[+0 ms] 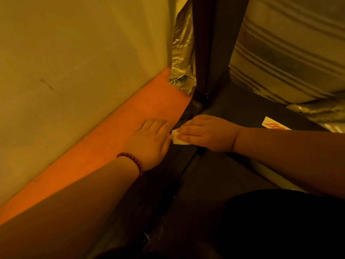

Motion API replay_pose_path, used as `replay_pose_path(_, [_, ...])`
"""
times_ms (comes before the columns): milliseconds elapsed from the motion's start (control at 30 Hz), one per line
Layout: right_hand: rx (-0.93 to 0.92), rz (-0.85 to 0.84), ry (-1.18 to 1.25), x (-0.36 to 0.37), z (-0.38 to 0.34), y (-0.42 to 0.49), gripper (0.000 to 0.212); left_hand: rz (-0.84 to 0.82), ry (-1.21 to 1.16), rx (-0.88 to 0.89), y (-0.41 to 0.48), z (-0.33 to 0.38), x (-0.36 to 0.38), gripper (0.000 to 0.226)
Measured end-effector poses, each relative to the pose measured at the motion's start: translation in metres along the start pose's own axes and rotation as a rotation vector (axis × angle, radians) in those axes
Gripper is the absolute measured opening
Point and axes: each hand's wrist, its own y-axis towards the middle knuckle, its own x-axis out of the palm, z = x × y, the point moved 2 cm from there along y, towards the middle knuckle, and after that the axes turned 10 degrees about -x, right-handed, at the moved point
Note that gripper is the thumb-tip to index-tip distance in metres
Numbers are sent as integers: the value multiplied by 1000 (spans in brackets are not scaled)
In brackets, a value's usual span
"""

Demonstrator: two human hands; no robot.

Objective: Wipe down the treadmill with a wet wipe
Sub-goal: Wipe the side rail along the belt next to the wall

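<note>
Wipe (178, 137) pressed on the treadmill's (233, 107) left edge.
The right hand (207, 132) presses it down with nearly straight fingers by the post's foot; the left hand (151, 139), fingers relaxed and holding nothing, lies flat on the orange floor (104, 139) just beside.

Wall (74, 62): plain pale cream, yellow cast, one faint dark scuff. Floor strip (112, 131): solid orange. Treadmill (233, 105): dark grey to black, unpatterned. Label (274, 125) on it: white with red lettering. Wet wipe (177, 139): white. Bracelet (133, 161): dark red beads. Foil (182, 53): crinkled silver. Fabric (289, 53): cream with grey stripes of varying width.
</note>
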Motion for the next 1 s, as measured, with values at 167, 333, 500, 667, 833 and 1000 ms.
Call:
replay_pose_path(167, [-61, 31, -13, 27, 15, -16, 41, -64, 37, -16, 19, -13, 24, 45])
replay_pose_path(333, [-13, 39, 43, 66, 29, -40, 43, -91, 59, -35, 38, -3, 55, 43])
replay_pose_path(500, [43, 16, 85, 107, 42, -60, 46, -154, 35, -106, 62, 17, 97, 42])
replay_pose_path(667, [102, -19, 148, 145, 56, -67, 48, -237, 1, -196, 67, 25, 137, 47])
replay_pose_path(833, [197, -54, 146, 181, 77, -63, 69, -273, -45, -306, 68, 25, 164, 53])
replay_pose_path(1000, [443, -18, 217, 202, 103, -48, 61, -330, -24, -399, 62, 25, 184, 50])
